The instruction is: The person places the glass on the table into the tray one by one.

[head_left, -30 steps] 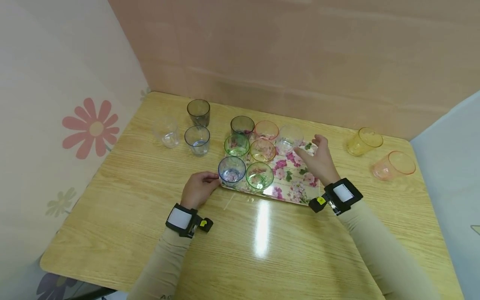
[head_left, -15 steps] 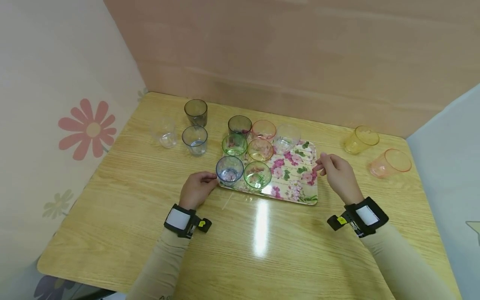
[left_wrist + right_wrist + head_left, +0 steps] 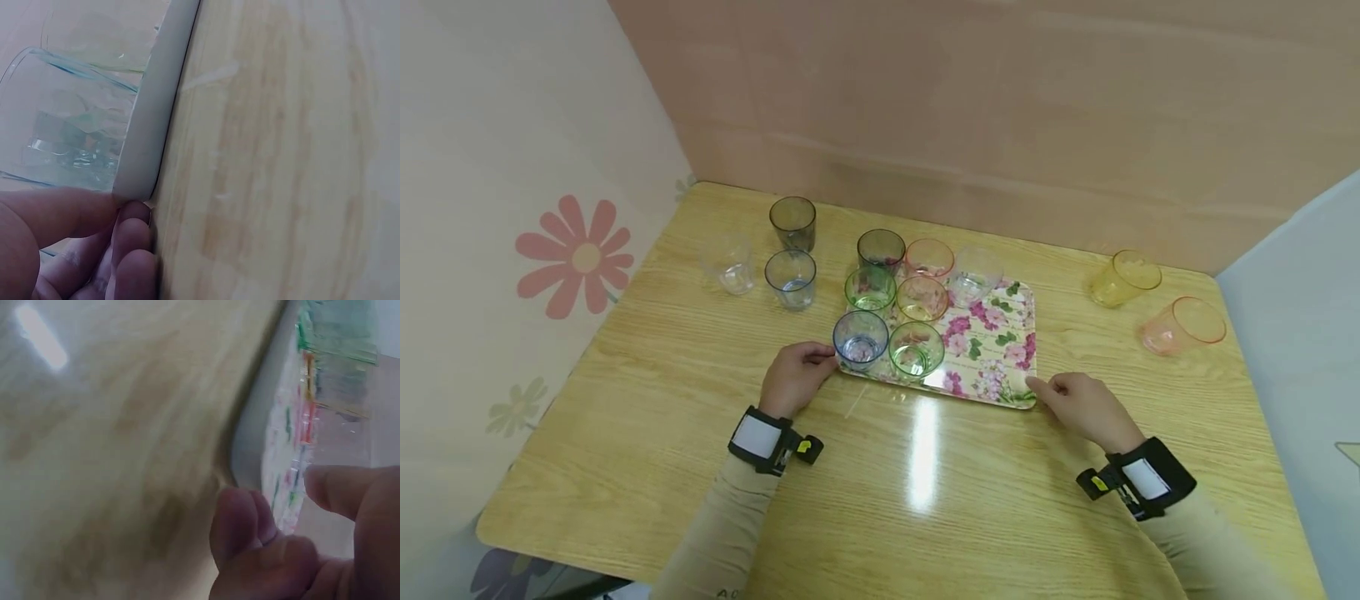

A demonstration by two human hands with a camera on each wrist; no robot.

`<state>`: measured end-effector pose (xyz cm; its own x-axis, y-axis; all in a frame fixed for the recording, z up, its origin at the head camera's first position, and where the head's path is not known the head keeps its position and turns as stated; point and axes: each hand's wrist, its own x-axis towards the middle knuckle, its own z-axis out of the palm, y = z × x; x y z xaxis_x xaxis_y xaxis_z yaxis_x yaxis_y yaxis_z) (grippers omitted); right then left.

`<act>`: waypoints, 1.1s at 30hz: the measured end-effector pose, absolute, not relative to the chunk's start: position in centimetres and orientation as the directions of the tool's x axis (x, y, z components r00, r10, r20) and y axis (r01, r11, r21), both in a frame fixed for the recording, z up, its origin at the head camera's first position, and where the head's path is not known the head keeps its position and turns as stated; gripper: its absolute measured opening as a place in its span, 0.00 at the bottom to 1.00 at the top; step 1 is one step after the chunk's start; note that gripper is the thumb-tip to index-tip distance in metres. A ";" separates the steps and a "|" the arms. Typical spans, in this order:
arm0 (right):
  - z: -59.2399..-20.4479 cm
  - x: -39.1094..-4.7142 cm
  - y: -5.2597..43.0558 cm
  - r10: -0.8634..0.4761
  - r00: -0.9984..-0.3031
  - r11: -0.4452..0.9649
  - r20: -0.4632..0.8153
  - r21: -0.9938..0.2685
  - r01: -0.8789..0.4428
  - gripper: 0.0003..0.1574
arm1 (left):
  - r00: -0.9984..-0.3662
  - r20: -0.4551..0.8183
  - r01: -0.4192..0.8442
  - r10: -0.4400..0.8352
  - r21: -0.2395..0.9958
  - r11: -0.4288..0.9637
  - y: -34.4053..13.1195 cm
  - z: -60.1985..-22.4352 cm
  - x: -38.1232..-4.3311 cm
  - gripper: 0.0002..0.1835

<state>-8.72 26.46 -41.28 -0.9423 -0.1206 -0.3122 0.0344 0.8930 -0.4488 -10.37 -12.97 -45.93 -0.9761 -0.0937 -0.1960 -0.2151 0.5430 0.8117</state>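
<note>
A flowered tray (image 3: 992,358) lies on the table and carries several see-through tumblers. My left hand (image 3: 795,379) grips its front left corner, close beside the blue tumbler (image 3: 861,340); the left wrist view shows thumb and curled fingers (image 3: 134,234) at the tray's corner. At the front right corner is my right hand (image 3: 1090,407), its thumb over the rim and its curled fingers (image 3: 234,522) against the outer edge. Also on the tray stand a green tumbler (image 3: 917,350), another green one (image 3: 870,289), a yellow-orange one (image 3: 922,298), a pink-rimmed one (image 3: 930,257), a dark one (image 3: 881,249) and a clear one (image 3: 976,277).
Left of the tray, a dark tumbler (image 3: 793,223), a bluish tumbler (image 3: 791,280) and a clear tumbler (image 3: 732,267) stand on the table (image 3: 647,433). A yellow tumbler (image 3: 1124,279) and a pink tumbler (image 3: 1183,326) are at the right. A wall hanging (image 3: 962,125) borders the back.
My right hand has left the clear tumbler at the tray's back, passed the right edge and come down to the front right corner. The left hand keeps its place.
</note>
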 end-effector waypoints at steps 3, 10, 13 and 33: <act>-42.2 -8.5 26.4 -0.124 -0.920 0.891 -0.372 -0.450 0.062 0.40 | -0.977 -0.193 -0.210 -0.088 0.813 0.544 -12.9 -45.9 -10.4 0.13; -43.3 -8.5 26.2 -0.103 -0.898 0.864 -0.427 -0.486 0.132 0.37 | -0.978 -0.190 -0.204 -0.084 0.814 0.543 -12.6 -45.9 -10.4 0.13; -43.5 -8.5 26.0 -0.104 -0.895 0.852 -0.434 -0.503 0.146 0.33 | -0.978 -0.185 -0.204 -0.091 0.812 0.546 -12.7 -45.8 -10.3 0.13; -43.8 -8.6 26.2 -0.115 -0.901 0.841 -0.417 -0.524 0.135 0.33 | -0.920 0.201 0.116 -0.338 0.960 0.255 -14.3 -44.5 -10.9 0.12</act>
<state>-8.63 26.20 -43.85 -0.9015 -0.1153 -0.4172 0.1350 0.8408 -0.5242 -10.90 -14.34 -44.54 -0.9196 -0.3376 0.2008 0.1160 0.2550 0.9600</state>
